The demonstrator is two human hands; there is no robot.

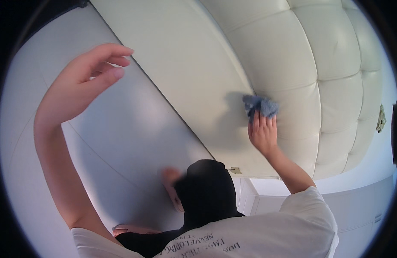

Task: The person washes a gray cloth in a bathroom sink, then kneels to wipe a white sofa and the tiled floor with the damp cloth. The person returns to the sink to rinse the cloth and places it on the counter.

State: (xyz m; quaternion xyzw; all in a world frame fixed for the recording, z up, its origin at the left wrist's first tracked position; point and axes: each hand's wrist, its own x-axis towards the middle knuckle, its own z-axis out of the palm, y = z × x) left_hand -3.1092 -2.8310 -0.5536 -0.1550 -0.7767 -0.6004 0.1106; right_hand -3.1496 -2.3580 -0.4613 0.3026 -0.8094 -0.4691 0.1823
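My right hand [263, 132] holds a crumpled blue-grey cloth [261, 105] under its fingertips. The cloth lies against the cream upholstered surface, at the seam between its smooth lower panel [172, 58] and the tufted, padded part [288, 54]. My left hand [98, 71] is raised at the left, fingers loosely curled and apart, with nothing in it. It appears above the pale floor, near the panel's dark lower edge in the picture.
The pale floor [121, 135] stretches along the left. Pink slippers [138, 229] are on my feet below. A small damaged patch [236, 170] marks the panel's near corner. White drawers or cabinet fronts [356, 209] stand at the lower right.
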